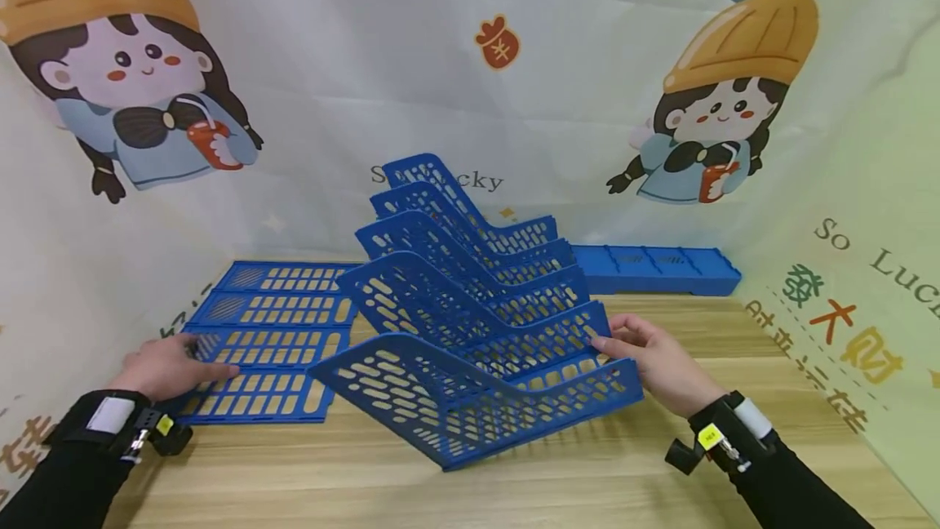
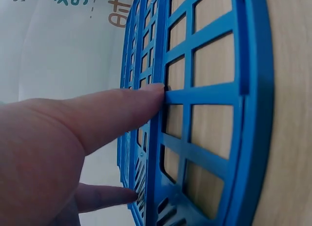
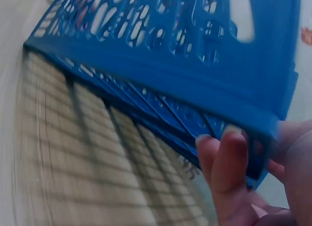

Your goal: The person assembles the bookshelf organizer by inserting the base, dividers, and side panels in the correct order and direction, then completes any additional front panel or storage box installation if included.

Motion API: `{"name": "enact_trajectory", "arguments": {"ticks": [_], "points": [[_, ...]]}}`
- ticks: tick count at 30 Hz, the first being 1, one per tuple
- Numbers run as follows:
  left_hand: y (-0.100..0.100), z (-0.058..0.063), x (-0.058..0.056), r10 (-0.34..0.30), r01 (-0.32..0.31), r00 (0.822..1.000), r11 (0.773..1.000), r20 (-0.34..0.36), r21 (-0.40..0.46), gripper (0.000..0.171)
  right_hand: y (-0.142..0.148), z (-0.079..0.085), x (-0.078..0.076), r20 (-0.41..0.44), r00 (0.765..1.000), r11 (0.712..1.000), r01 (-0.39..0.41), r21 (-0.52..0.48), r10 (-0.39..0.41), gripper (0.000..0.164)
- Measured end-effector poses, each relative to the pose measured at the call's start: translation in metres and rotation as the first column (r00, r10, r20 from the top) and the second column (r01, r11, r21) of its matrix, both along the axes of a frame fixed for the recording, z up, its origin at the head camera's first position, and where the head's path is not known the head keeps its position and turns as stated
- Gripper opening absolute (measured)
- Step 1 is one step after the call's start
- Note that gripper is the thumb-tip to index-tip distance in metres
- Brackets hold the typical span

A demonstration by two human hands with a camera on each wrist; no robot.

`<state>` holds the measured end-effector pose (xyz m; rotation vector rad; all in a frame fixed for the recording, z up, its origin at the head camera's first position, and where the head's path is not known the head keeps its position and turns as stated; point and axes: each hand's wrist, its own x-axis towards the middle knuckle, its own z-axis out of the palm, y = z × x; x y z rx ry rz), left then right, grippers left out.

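Well, left grip palm-down (thumb straight)

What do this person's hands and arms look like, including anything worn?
The left hand and right hand are ungloved. Black sleeves run down to black wrist straps, each bearing a white patch, a yellow label, a silvery fitting and a small black module.

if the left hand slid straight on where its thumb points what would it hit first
Probably the blue file rack, beyond the flat blue panels the left hand touches; depth is hard to judge, so it might pass under the rack's near edge.
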<state>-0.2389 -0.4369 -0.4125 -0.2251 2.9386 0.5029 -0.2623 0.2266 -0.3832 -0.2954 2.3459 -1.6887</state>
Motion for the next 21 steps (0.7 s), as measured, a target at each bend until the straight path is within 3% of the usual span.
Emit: {"name": "enact_trajectory", "arguments": {"ticks": [5, 10, 16, 21], "points": [[0.003, -0.001, 0.007, 0.003, -0.003, 1.000, 1.000, 0.002, 0.004, 0.112, 0.006, 0.022, 0.001, -0.115, 0.993, 1.000, -0.021, -0.016, 0.019, 0.023], [0.011, -0.002, 0.011, -0.004, 0.004, 1.000, 1.000, -0.012, -0.003, 0.112, 0.019, 0.056, 0.004, -0.226, 0.974, 0.999, 0.002, 0.033, 0.006, 0.017], [0.015, -0.001, 0.009, -0.063, 0.062, 0.998, 0.998, -0.026, -0.014, 0.105, 0.027, 0.097, 0.009, -0.273, 0.962, 0.988, 0.026, 0.152, 0.017, 0.023], [0.023, 0.003, 0.005, -0.076, 0.076, 0.997, 0.997, -0.016, 0.029, 0.105, 0.029, 0.114, 0.011, -0.272, 0.962, 0.970, 0.054, 0.236, 0.013, 0.026]]}}
